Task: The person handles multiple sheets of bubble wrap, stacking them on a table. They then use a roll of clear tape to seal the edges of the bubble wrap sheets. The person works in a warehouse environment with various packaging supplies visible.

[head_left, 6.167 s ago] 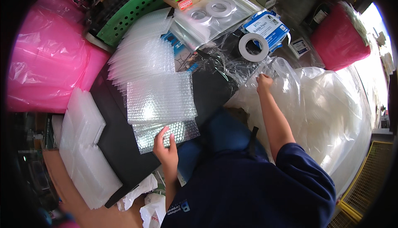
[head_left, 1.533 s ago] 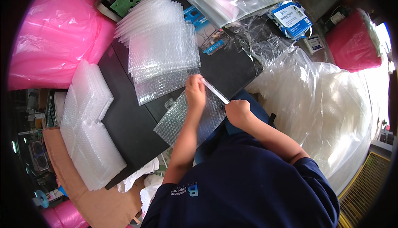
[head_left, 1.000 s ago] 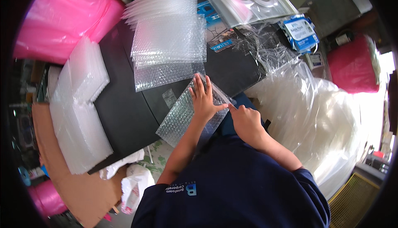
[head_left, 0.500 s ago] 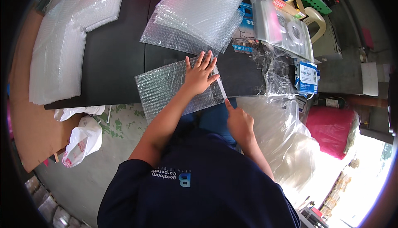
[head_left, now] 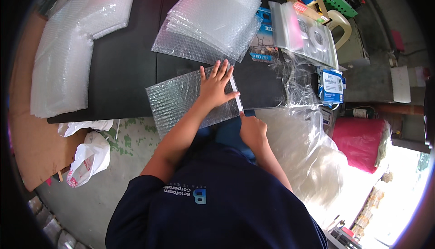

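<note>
A clear bubble-wrap pouch (head_left: 174, 96) lies at the table's front edge, its near left part hanging over. My left hand (head_left: 216, 88) rests flat on it with the fingers spread. Along the pouch's right edge runs a narrow white strip (head_left: 236, 96). My right hand (head_left: 253, 129) is at the near end of this strip, its fingers curled in and closed on it; the fingertips are partly hidden. Beyond my left hand lies a fanned stack of bubble-wrap pouches (head_left: 206, 24).
Another bubble-wrap stack (head_left: 61, 77) covers the black table's (head_left: 120, 67) left side. At right are clear sleeves with tape rolls (head_left: 318, 38), a blue-and-white packet (head_left: 332, 86) and crumpled clear film (head_left: 299, 92). A pink roll (head_left: 360, 142) and a white plastic bag (head_left: 90, 158) sit lower down.
My right hand has shifted slightly left, and its outstretched index finger has curled in at the strip's end. The strip's near part shows wider and whiter. My left hand stays on the pouch.
</note>
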Action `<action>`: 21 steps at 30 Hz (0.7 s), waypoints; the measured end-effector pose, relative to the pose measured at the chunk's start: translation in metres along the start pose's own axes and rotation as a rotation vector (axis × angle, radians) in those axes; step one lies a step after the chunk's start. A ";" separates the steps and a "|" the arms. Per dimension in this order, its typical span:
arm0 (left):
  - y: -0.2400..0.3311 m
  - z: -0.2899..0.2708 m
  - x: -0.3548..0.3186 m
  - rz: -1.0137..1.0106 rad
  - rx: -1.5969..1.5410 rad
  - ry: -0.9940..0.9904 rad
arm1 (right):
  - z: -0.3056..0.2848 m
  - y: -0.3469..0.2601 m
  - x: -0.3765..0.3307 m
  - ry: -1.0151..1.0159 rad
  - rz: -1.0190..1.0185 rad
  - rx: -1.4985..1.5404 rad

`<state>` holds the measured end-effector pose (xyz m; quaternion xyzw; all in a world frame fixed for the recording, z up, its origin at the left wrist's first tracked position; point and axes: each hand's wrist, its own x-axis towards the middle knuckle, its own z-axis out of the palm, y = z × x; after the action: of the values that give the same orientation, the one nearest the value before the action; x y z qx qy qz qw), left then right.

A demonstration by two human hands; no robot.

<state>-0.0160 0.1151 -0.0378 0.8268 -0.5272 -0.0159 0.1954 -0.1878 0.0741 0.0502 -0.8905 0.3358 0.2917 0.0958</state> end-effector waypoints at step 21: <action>-0.003 -0.015 0.022 -0.056 -0.615 0.215 | -0.033 0.042 0.097 0.637 -0.556 0.073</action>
<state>-0.0003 0.1010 -0.0209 0.7402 -0.4510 -0.0923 0.4900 -0.1413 -0.0224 0.0212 -0.9889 0.1057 -0.0470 0.0937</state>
